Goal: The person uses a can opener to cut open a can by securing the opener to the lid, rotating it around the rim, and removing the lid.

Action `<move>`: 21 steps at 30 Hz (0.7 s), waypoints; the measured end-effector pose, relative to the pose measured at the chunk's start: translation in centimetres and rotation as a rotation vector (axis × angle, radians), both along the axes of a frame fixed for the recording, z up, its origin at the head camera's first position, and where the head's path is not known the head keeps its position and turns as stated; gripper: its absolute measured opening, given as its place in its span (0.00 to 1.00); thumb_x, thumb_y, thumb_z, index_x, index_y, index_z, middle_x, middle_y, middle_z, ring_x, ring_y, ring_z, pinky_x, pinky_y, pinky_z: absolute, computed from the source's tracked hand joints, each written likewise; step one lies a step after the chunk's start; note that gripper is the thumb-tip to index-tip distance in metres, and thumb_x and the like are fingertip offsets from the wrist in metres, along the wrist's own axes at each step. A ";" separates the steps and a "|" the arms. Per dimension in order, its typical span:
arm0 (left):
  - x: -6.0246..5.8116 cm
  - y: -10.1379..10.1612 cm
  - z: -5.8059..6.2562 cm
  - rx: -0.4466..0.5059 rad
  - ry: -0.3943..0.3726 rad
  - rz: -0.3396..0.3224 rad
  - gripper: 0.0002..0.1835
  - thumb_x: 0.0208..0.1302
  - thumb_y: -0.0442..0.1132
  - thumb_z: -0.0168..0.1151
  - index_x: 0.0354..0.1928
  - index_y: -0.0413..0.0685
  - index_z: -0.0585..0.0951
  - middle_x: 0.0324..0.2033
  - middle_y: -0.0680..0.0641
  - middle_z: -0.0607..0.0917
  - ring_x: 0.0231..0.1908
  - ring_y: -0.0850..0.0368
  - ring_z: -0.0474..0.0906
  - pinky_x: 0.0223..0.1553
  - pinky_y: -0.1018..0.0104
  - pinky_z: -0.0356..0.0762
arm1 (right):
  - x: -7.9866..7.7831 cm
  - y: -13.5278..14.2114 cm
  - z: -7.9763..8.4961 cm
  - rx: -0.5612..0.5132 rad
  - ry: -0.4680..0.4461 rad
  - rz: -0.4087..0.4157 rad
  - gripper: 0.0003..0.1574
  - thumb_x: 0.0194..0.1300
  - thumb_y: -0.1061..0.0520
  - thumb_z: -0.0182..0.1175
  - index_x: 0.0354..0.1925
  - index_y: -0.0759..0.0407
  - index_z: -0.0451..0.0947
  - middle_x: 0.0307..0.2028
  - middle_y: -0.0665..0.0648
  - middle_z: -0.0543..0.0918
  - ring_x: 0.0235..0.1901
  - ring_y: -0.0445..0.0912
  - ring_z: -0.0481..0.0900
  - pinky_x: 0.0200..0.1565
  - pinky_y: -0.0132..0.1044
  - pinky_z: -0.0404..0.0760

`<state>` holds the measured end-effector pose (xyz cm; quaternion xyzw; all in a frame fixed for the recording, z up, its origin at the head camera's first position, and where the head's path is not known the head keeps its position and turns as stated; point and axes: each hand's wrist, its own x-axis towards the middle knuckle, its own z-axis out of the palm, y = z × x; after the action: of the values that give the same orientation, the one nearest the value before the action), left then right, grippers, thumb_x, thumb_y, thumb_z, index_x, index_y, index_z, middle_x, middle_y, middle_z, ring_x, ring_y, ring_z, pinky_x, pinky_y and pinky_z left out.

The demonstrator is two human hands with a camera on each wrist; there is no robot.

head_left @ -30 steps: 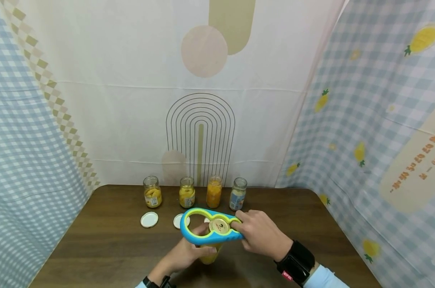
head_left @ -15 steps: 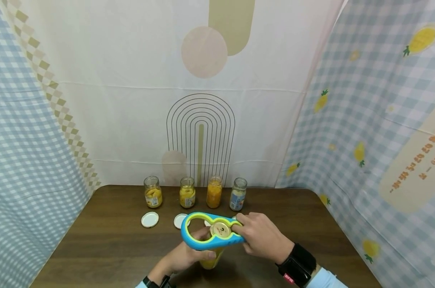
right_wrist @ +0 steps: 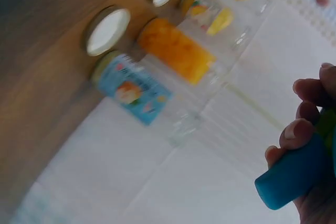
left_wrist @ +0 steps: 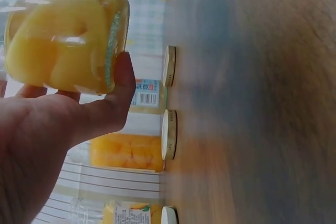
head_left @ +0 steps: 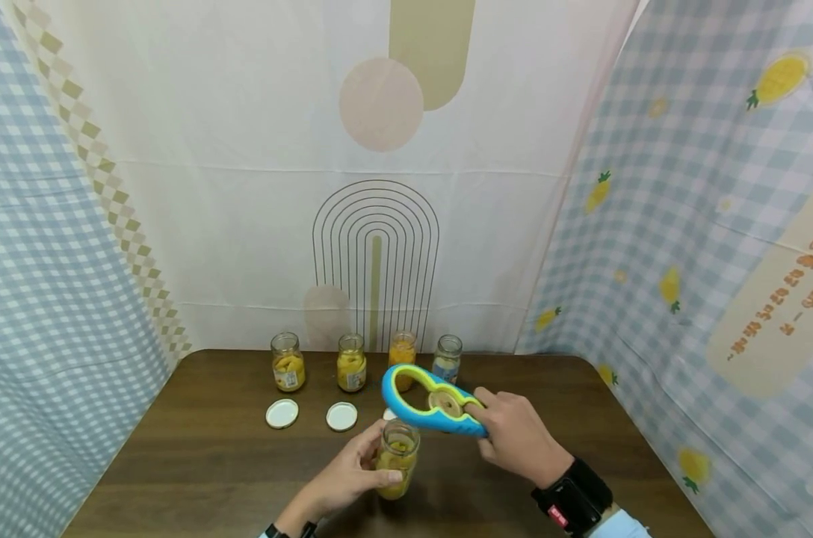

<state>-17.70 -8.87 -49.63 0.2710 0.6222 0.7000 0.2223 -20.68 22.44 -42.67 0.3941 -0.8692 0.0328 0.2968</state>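
Note:
My left hand (head_left: 342, 474) grips an open glass jar (head_left: 398, 459) of yellow fruit, thumb on one side and fingers behind. In the left wrist view the jar (left_wrist: 63, 40) shows large pale yellow pieces, held above the table. Up and right of its mouth, my right hand (head_left: 519, 437) holds a blue and green jar opener (head_left: 433, 422) by its narrow end. A gold lid (head_left: 444, 403) sits in the opener's smaller opening, off the jar. In the right wrist view, fingers curl round the blue handle (right_wrist: 294, 177).
Several lidless glass jars stand in a row at the table's back edge, among them an orange-filled jar (right_wrist: 176, 51) and a blue-labelled jar (right_wrist: 134, 88). White-faced lids lie before them, such as a left lid (head_left: 282, 413) and a second lid (head_left: 341, 416). Cloth hangs behind and beside.
The lid has come off the jar and moved up and right inside the opener with my right hand. The jar's mouth now shows; my left hand still holds it.

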 end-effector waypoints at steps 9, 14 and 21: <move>1.5 -0.8 0.3 -0.155 0.126 0.204 0.30 0.74 0.39 0.69 0.73 0.50 0.69 0.66 0.35 0.81 0.57 0.61 0.83 0.55 0.65 0.82 | 0.2 4.1 -1.8 -0.092 -0.036 -0.208 0.25 0.43 0.68 0.74 0.25 0.47 0.69 0.26 0.44 0.57 0.22 0.33 0.50 0.25 0.25 0.52; 2.1 -1.4 0.3 -0.231 0.163 0.338 0.32 0.72 0.40 0.72 0.73 0.52 0.70 0.64 0.38 0.84 0.56 0.63 0.83 0.55 0.68 0.81 | 0.5 5.7 -2.6 -0.141 -0.037 -0.260 0.30 0.41 0.70 0.75 0.23 0.46 0.65 0.26 0.43 0.55 0.22 0.31 0.49 0.25 0.25 0.52; 1.9 -1.6 0.7 -0.244 0.117 0.408 0.33 0.71 0.42 0.73 0.73 0.53 0.69 0.64 0.39 0.84 0.58 0.58 0.84 0.54 0.67 0.81 | 0.5 6.9 -3.4 -0.153 -0.054 -0.297 0.29 0.42 0.70 0.74 0.23 0.45 0.65 0.26 0.44 0.55 0.22 0.31 0.47 0.24 0.25 0.51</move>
<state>-15.84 -10.46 -48.93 0.1513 0.7559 0.6330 0.0710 -20.19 29.30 -46.09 0.2368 -0.9204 0.0651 0.3042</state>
